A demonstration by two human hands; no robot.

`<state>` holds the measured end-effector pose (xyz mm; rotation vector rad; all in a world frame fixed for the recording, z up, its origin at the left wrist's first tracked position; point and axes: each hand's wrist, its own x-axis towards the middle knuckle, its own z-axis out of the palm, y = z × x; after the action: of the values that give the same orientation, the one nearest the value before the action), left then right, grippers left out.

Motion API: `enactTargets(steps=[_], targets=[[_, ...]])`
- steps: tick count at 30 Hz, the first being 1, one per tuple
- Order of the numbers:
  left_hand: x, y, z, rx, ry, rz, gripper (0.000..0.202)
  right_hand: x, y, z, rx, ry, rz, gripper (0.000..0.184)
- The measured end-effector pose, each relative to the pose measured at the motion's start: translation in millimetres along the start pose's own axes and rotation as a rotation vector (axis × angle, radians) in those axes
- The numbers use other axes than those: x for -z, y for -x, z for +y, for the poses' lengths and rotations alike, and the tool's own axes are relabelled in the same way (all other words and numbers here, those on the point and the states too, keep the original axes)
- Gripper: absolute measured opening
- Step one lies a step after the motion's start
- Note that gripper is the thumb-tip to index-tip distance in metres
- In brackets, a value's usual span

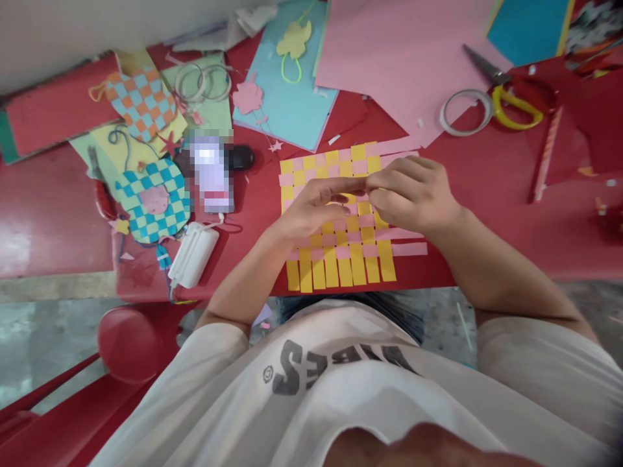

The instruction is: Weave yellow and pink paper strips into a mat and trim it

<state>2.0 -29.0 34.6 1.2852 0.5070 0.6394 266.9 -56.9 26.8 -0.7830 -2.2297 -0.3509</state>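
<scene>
A woven mat of yellow and pink paper strips (pixel 343 256) lies on the red table below both hands. My left hand (pixel 318 204) is over its middle, fingers stretched out and apart. The tip of its index finger meets the curled fingers of my right hand (pixel 413 191), which is closed above the mat's right part. Whatever is between the right fingertips, if anything, is hidden. Loose pink strip ends (pixel 409 249) stick out past the mat's right side, and yellow ends hang toward the table's front edge.
Scissors with yellow handles (pixel 518 107) and a tape roll (pixel 466 113) lie at the back right, by large pink paper (pixel 389 58). On the left are a blue-green woven paper piece (pixel 170 185), a phone (pixel 211 172) and a white power bank (pixel 195 253).
</scene>
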Motion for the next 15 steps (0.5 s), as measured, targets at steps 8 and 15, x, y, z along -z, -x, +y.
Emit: enactTargets(steps=[8,15], targets=[[-6.9,3.0,8.3,-0.048,0.1,-0.06,0.054,-18.9,31.4,14.1,-0.168,-0.244,0.076,0.028],[-9.8,7.6,18.4,-0.072,0.064,-0.057,0.052,-25.2,49.9,16.1,-0.448,-0.217,-0.148,0.034]])
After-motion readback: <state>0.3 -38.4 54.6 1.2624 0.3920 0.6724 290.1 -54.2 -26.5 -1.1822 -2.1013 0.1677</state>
